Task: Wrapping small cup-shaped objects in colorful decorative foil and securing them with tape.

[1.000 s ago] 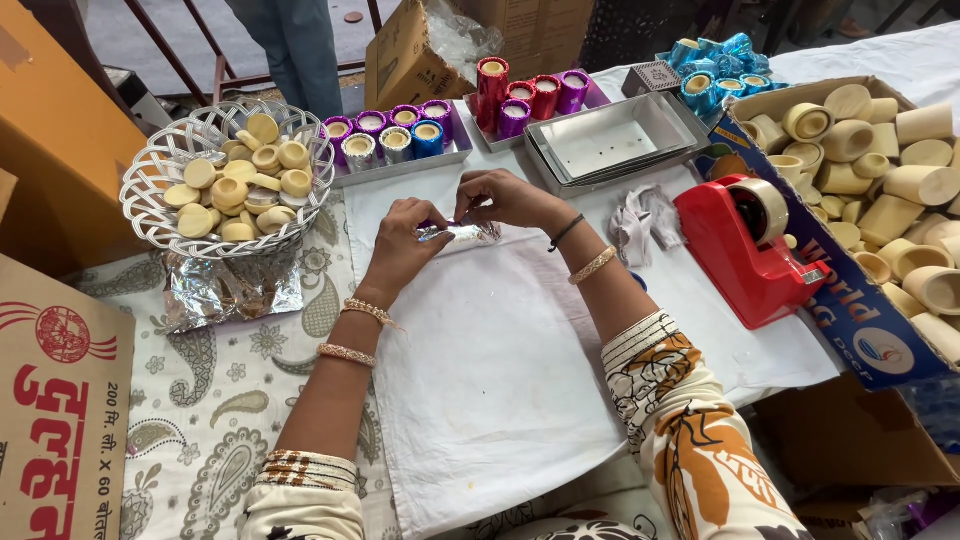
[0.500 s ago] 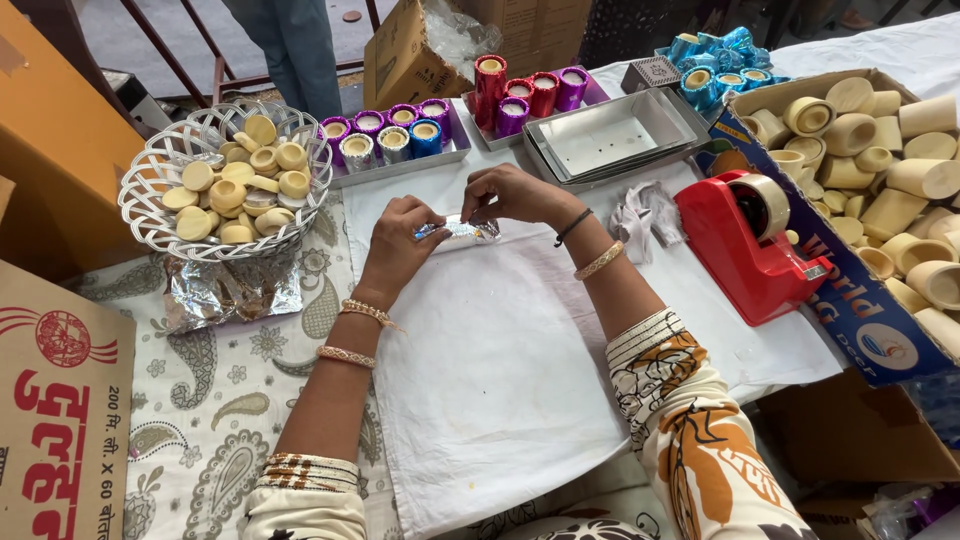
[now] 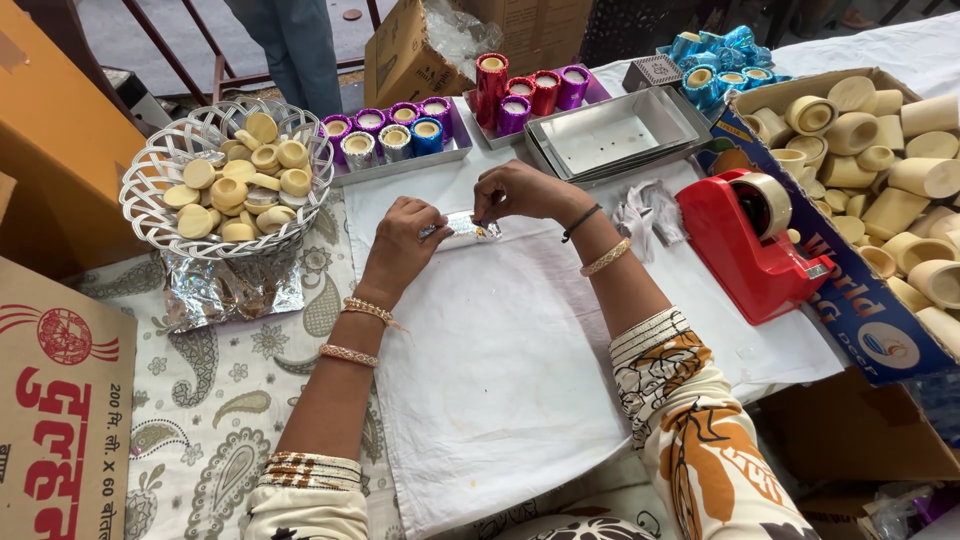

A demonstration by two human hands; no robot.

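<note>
A small piece wrapped in shiny silver foil (image 3: 462, 229) lies low over the white cloth (image 3: 520, 340), held from both ends. My left hand (image 3: 405, 245) pinches its left end and my right hand (image 3: 520, 190) pinches its right end, fingers closed around the foil. What the foil covers is hidden. Both wrists wear bangles, and the right wrist also has a dark band.
White wire basket (image 3: 150, 225) of cream wax discs at left, over silver foil sheets (image 3: 230, 290). Tray of coloured foil-wrapped cups (image 3: 395, 130) and an empty metal tray (image 3: 610, 130) behind. Red tape dispenser (image 3: 750, 245) and a box of cream cups (image 3: 880, 140) at right. A person's legs (image 3: 295, 40) stand beyond the table.
Both hands have stayed over the cloth, working the foil piece between the fingers with only slight shifts. Nothing else has moved.
</note>
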